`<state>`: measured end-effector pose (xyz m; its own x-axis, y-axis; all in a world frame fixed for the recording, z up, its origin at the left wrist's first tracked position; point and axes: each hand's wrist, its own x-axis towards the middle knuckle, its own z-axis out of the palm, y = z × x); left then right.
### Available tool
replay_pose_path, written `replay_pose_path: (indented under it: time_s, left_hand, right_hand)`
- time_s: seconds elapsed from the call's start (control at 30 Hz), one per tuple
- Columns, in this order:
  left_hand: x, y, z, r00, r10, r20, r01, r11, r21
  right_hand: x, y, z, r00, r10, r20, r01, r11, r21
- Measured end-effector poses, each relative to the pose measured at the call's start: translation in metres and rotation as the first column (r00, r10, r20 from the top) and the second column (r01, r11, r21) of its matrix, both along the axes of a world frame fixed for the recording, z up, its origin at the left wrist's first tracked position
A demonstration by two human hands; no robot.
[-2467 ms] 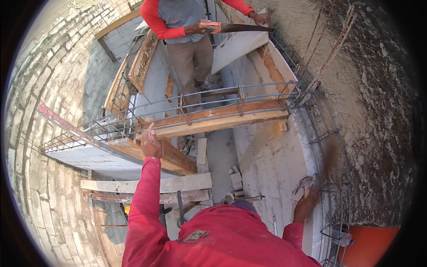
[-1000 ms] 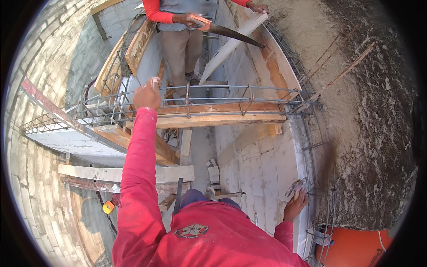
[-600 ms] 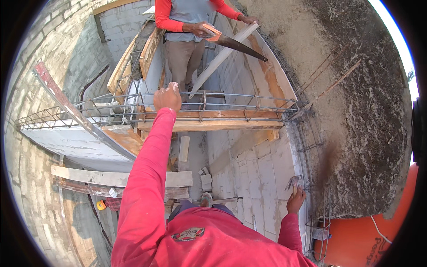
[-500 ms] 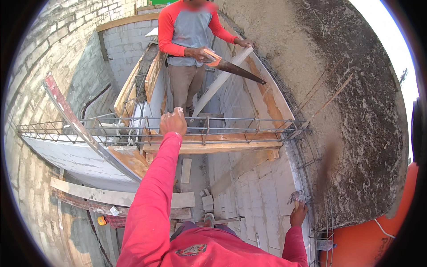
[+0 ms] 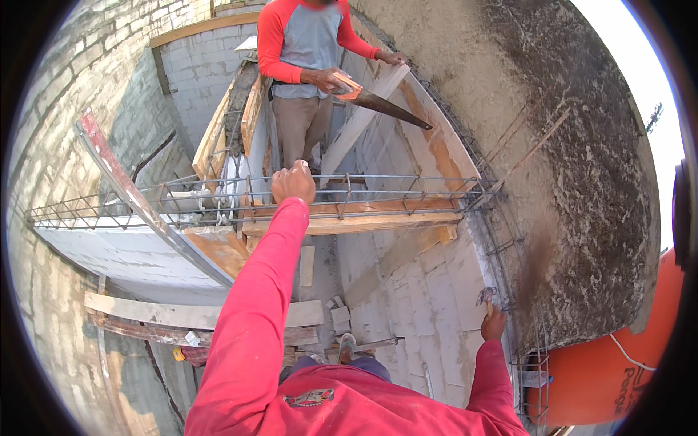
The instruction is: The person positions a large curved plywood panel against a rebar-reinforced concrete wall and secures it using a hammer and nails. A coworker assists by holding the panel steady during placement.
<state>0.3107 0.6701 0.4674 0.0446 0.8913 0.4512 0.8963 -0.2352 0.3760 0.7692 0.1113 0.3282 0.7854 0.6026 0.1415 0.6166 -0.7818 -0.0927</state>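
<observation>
My left hand (image 5: 293, 182) is closed over the top bar of a horizontal rebar cage (image 5: 378, 176), the arm stretched out ahead. A wooden form board (image 5: 356, 224) runs just below that cage. Low on the right, my right hand (image 5: 494, 323) grips what looks like a hammer (image 5: 486, 296), its metal head raised beside the top of the block wall. Across the cage stands a co-worker (image 5: 305, 51) holding a handsaw (image 5: 392, 109) in one hand. The co-worker's other hand rests at the upper end of a slanting pale board (image 5: 363, 120).
A red-stained metal bar (image 5: 134, 192) leans across the cage at left. Planks (image 5: 160, 311) lie below it, near block pieces (image 5: 339, 315) by my foot. Rebar (image 5: 502, 254) lines the right wall beside rough concrete (image 5: 582, 218). An orange tank (image 5: 596, 378) stands lower right.
The view has shifted slightly, while my left hand stays on the rebar. My right hand and its tool are a little higher in view. The co-worker's saw has barely moved.
</observation>
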Motion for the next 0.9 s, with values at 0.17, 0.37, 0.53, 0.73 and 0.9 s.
replay_pose_path:
  time_s: [0.17, 0.37, 0.53, 0.73, 0.9]
  left_hand:
    - [0.000, -0.002, 0.002, 1.000, 0.005, -0.007, -0.005, 1.000, 0.011]
    - [0.002, -0.001, 0.002, 0.999, 0.029, -0.033, -0.029, 0.999, 0.020]
    - [0.002, 0.005, -0.002, 0.995, 0.042, -0.092, -0.045, 0.999, -0.024]
    - [0.006, 0.009, -0.007, 0.997, 0.003, -0.077, -0.006, 0.999, -0.033]
    - [0.002, 0.008, -0.006, 0.996, 0.017, -0.092, -0.019, 0.999, -0.027]
  right_hand:
    - [0.001, -0.001, -0.002, 1.000, -0.001, 0.026, 0.001, 1.000, -0.011]
    - [-0.006, 0.009, 0.016, 1.000, 0.004, -0.008, -0.005, 0.998, -0.068]
    - [-0.036, 0.034, 0.047, 0.996, -0.030, -0.089, 0.040, 0.992, 0.119]
    - [-0.023, 0.083, 0.104, 0.989, -0.031, -0.142, 0.071, 0.955, 0.288]
    - [0.006, 0.115, 0.129, 0.983, 0.030, -0.181, 0.030, 0.946, 0.322]
